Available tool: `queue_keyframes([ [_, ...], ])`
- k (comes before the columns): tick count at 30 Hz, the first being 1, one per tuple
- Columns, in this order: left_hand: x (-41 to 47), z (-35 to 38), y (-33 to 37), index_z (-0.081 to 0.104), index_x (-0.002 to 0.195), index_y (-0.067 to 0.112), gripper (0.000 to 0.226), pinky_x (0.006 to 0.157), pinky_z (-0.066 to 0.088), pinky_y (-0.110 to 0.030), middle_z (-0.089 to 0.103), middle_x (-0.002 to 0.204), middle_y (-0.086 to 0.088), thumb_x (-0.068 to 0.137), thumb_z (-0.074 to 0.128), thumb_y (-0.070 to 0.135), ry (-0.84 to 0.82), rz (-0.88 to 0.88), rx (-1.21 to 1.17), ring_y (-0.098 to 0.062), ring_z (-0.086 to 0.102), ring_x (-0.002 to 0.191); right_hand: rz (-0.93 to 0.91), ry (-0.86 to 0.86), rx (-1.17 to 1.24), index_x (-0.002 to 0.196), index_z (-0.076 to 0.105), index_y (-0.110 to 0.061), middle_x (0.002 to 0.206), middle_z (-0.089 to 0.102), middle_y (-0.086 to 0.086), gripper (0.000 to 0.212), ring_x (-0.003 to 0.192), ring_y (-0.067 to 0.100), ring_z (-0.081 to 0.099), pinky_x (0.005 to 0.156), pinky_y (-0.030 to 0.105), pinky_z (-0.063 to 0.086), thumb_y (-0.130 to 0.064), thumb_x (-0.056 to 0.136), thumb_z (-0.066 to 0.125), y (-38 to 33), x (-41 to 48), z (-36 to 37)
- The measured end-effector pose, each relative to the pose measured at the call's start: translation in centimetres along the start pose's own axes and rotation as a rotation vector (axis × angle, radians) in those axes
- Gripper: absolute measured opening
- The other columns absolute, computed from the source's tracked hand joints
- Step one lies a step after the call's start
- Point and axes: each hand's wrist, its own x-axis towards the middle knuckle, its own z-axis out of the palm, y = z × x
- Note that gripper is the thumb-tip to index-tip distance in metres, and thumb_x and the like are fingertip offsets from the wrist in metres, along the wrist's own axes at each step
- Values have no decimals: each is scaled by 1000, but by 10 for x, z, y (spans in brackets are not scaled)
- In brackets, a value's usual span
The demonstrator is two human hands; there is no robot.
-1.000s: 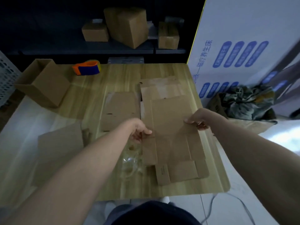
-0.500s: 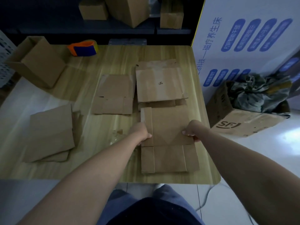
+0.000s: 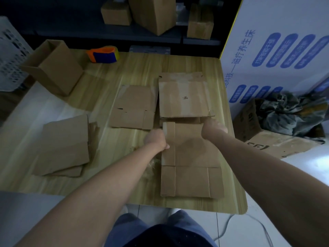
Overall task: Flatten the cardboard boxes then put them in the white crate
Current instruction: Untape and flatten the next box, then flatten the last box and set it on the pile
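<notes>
Brown flattened cardboard box (image 3: pixel 192 157) lies on the wooden table (image 3: pixel 124 68), near right. The left hand (image 3: pixel 155 139) grips its left edge and the right hand (image 3: pixel 212 127) its far corner, likely for lifting toward the white perforated crate (image 3: pixel 10 56), far left.

At centre right of the frame, the left hand (image 3: pixel 155 139) and right hand (image 3: pixel 212 128) grip opposite edges of a flattened cardboard box (image 3: pixel 192 157) lying on the wooden worktop (image 3: pixel 106 97). Three more flattened boxes lie above and to its left. An open cardboard box (image 3: pixel 55 68), a tape dispenser (image 3: pixel 103 55) and the white crate (image 3: pixel 10 56) sit at upper left.
</notes>
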Motion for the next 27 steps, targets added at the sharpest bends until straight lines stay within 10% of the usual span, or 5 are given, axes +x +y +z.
queue_keyframes([
  [6, 21, -78, -51, 65, 95, 10, 13, 72, 44, -28, 65, 98, -7, 88, 61, 20, 169, 52, -247, -26, 62, 94, -352, 106, -34, 111, 56, -3, 101, 58, 14, 23, 80, 26, 50, 62, 32, 41, -12, 91, 51, -104, -2, -56],
  [27, 60, -309, -391, 67, 107, 8, 23, 82, 45, -28, 66, 106, -8, 86, 56, 7, 617, 28, -312, -24, 60, 99, -926, 308, -35, 138, 42, -10, 145, 39, 11, 56, 136, 31, 28, 108, 42, 31, -30, 90, 61, -578, -17, -109],
])
